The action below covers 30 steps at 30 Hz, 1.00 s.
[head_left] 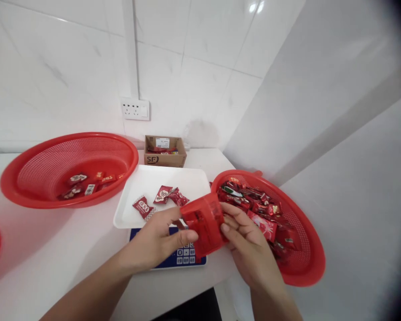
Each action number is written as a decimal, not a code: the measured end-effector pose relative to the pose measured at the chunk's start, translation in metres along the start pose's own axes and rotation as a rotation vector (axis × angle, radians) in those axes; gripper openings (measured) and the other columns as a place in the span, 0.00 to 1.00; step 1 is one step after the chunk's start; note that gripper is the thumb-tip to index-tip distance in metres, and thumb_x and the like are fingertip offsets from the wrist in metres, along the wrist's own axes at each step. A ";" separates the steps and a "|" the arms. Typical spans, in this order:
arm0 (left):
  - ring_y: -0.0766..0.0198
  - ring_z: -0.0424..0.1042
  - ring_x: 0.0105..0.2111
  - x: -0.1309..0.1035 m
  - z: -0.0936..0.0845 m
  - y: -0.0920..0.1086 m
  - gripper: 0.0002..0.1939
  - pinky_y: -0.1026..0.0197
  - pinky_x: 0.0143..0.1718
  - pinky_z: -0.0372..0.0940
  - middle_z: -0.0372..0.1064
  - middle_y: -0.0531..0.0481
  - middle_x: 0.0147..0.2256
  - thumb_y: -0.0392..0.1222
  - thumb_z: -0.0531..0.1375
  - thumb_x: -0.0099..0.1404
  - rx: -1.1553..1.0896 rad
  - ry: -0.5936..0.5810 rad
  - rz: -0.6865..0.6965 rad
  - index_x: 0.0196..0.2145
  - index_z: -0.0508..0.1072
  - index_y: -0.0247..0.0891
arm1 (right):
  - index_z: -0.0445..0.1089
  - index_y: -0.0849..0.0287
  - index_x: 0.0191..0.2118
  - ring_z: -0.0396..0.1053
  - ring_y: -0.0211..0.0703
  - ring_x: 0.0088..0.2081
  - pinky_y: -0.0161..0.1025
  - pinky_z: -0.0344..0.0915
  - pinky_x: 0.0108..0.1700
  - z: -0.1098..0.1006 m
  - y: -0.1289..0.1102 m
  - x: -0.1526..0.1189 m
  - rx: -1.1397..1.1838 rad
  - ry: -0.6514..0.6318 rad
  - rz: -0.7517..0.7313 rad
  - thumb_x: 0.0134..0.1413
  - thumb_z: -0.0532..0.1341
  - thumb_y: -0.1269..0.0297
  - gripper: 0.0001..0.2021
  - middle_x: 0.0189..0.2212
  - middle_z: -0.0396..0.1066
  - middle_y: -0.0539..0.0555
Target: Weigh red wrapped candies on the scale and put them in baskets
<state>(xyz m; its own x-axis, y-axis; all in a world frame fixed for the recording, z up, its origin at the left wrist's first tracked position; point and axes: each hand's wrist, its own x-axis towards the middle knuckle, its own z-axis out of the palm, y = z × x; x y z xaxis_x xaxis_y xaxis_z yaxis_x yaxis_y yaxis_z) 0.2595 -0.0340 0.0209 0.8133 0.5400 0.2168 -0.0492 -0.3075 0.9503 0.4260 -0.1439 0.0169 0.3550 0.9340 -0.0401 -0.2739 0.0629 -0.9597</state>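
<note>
Between my two hands is a red, partly see-through pouch (pixel 207 227), tilted above the front of a digital scale (pixel 183 261). My left hand (pixel 165 238) grips its left edge between thumb and fingers. On the opposite side, my right hand (pixel 245 238) pinches the pouch's right edge. Behind it, the scale's white tray (pixel 130 191) carries several red wrapped candies (pixel 163 194). The pouch hides part of the keypad and the tray's front right corner. Whether anything lies inside the pouch I cannot tell.
A red basket (pixel 307 249) full of red packets stands close on the right. Another red basket (pixel 36 156) at the left holds some wrapped candies. Behind the tray is a small cardboard box (pixel 165 159), near a wall socket (pixel 135 109). A grey-white wall rises at the right.
</note>
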 end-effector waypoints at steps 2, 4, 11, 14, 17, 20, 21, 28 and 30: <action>0.59 0.71 0.39 -0.002 0.004 0.001 0.14 0.57 0.44 0.65 0.74 0.47 0.39 0.45 0.56 0.65 -0.132 -0.004 -0.003 0.46 0.73 0.38 | 0.68 0.48 0.49 0.73 0.38 0.36 0.38 0.69 0.41 0.009 0.008 0.000 -0.013 -0.054 0.009 0.53 0.64 0.61 0.16 0.38 0.76 0.51; 0.60 0.71 0.38 -0.004 0.004 0.000 0.13 0.58 0.43 0.65 0.74 0.48 0.38 0.43 0.56 0.65 -0.209 0.021 -0.025 0.45 0.74 0.37 | 0.69 0.49 0.48 0.73 0.39 0.36 0.36 0.70 0.37 0.013 0.012 0.000 -0.057 -0.071 -0.011 0.52 0.65 0.59 0.16 0.41 0.75 0.52; 0.63 0.72 0.33 -0.003 0.004 -0.001 0.11 0.59 0.40 0.66 0.75 0.48 0.36 0.42 0.56 0.66 -0.306 0.015 0.017 0.43 0.74 0.37 | 0.74 0.54 0.40 0.70 0.35 0.25 0.31 0.68 0.27 0.019 0.014 -0.002 -0.178 -0.102 -0.151 0.46 0.66 0.49 0.17 0.27 0.75 0.50; 0.61 0.71 0.39 -0.004 0.004 -0.006 0.16 0.59 0.41 0.66 0.72 0.47 0.41 0.48 0.59 0.63 -0.280 0.092 -0.008 0.46 0.71 0.39 | 0.75 0.52 0.37 0.72 0.37 0.31 0.33 0.70 0.33 0.017 0.016 -0.004 -0.411 0.043 -0.364 0.53 0.64 0.63 0.05 0.30 0.75 0.49; 0.56 0.69 0.44 -0.005 0.003 -0.011 0.28 0.57 0.40 0.67 0.67 0.42 0.48 0.60 0.56 0.60 -0.274 0.184 -0.015 0.51 0.64 0.40 | 0.74 0.48 0.44 0.71 0.40 0.43 0.38 0.69 0.46 0.012 0.018 -0.005 -0.706 0.192 -0.705 0.53 0.60 0.76 0.16 0.41 0.73 0.50; 0.57 0.72 0.40 -0.005 0.004 -0.012 0.29 0.55 0.38 0.69 0.68 0.40 0.46 0.63 0.49 0.63 -0.445 0.112 -0.078 0.53 0.59 0.39 | 0.71 0.47 0.49 0.67 0.40 0.50 0.40 0.65 0.53 0.010 0.018 -0.004 -0.860 0.169 -0.922 0.52 0.57 0.83 0.24 0.47 0.69 0.51; 0.58 0.72 0.39 -0.004 0.005 -0.011 0.26 0.55 0.40 0.69 0.69 0.41 0.45 0.59 0.52 0.64 -0.507 0.100 -0.110 0.53 0.58 0.40 | 0.70 0.48 0.50 0.66 0.40 0.51 0.40 0.64 0.54 0.010 0.019 -0.004 -0.875 0.132 -0.948 0.52 0.56 0.84 0.25 0.48 0.69 0.51; 0.61 0.72 0.44 -0.005 0.007 -0.002 0.23 0.59 0.45 0.68 0.71 0.46 0.46 0.42 0.61 0.61 -0.635 0.121 -0.138 0.52 0.58 0.42 | 0.68 0.49 0.53 0.67 0.43 0.53 0.42 0.66 0.52 0.009 0.021 -0.008 -0.640 0.317 -0.654 0.61 0.53 0.70 0.17 0.53 0.68 0.53; 0.61 0.72 0.44 -0.006 0.006 0.000 0.22 0.59 0.45 0.68 0.71 0.47 0.46 0.42 0.61 0.62 -0.613 0.110 -0.128 0.52 0.59 0.43 | 0.68 0.52 0.52 0.71 0.45 0.47 0.41 0.71 0.45 0.009 0.019 -0.009 -0.473 0.341 -0.448 0.62 0.53 0.59 0.15 0.49 0.72 0.56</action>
<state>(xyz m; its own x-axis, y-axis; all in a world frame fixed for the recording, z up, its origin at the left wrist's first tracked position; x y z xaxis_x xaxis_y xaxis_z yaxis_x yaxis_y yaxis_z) 0.2586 -0.0419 0.0178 0.7719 0.6302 0.0841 -0.3055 0.2516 0.9184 0.4097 -0.1480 0.0015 0.6221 0.6880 0.3737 0.3505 0.1821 -0.9187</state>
